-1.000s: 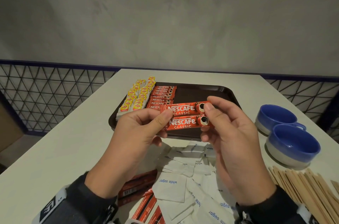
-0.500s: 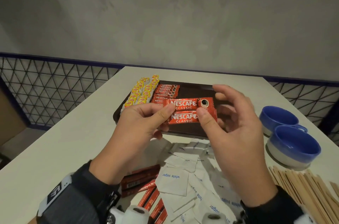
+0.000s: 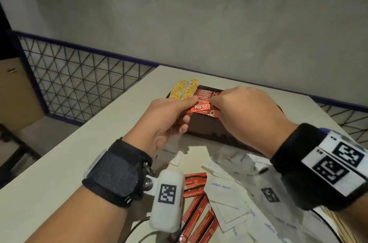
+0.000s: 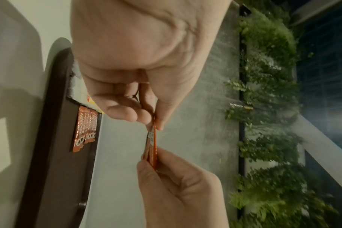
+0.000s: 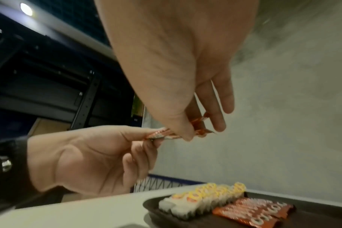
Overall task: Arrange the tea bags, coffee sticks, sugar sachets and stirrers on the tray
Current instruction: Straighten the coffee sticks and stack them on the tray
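My left hand (image 3: 169,115) and right hand (image 3: 245,111) each pinch one end of the sticks (image 3: 203,108). They hang crosswise above the tray (image 3: 211,129); the laid row (image 3: 206,93) lies just beyond my grip.

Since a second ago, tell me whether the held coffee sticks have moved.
Yes. The held coffee sticks have gone forward over the tray, closer to the row of coffee sticks lying there.
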The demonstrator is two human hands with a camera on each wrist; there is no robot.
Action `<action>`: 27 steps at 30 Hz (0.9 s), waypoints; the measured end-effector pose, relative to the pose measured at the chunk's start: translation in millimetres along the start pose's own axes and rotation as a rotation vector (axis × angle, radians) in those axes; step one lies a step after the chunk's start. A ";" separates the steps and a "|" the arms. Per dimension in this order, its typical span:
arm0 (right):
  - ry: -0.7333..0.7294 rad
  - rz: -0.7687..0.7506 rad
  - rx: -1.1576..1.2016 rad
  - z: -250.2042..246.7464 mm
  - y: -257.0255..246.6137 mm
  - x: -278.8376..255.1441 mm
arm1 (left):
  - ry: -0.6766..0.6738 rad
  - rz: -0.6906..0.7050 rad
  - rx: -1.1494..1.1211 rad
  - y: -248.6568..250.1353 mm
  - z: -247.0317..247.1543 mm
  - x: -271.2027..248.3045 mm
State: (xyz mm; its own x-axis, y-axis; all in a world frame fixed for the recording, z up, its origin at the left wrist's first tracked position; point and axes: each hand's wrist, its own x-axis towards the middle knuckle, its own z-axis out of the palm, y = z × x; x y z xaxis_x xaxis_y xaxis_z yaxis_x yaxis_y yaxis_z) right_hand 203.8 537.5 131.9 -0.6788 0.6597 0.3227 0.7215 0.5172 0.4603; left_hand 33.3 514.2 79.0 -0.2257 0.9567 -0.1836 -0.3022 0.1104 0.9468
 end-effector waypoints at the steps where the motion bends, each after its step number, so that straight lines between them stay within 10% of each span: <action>1: -0.017 -0.024 -0.010 4.3 -0.4 8.1 | 0.008 -0.021 -0.016 -0.4 -2.7 3.2; 12: -0.474 0.089 0.259 72.3 18.5 55.3 | 0.069 -0.106 -0.052 2.9 -21.5 24.8; 27: -0.581 -0.121 0.167 85.7 -2.5 84.8 | 0.121 0.005 -0.140 9.9 -31.3 27.9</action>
State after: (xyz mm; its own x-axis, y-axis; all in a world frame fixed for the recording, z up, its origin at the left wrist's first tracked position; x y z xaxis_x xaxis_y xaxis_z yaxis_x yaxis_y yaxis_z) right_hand 156.2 638.8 87.3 -0.6056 0.7561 -0.2482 0.6877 0.6542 0.3148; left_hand -5.0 533.6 75.0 -0.3350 0.9168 -0.2175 -0.4248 0.0591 0.9033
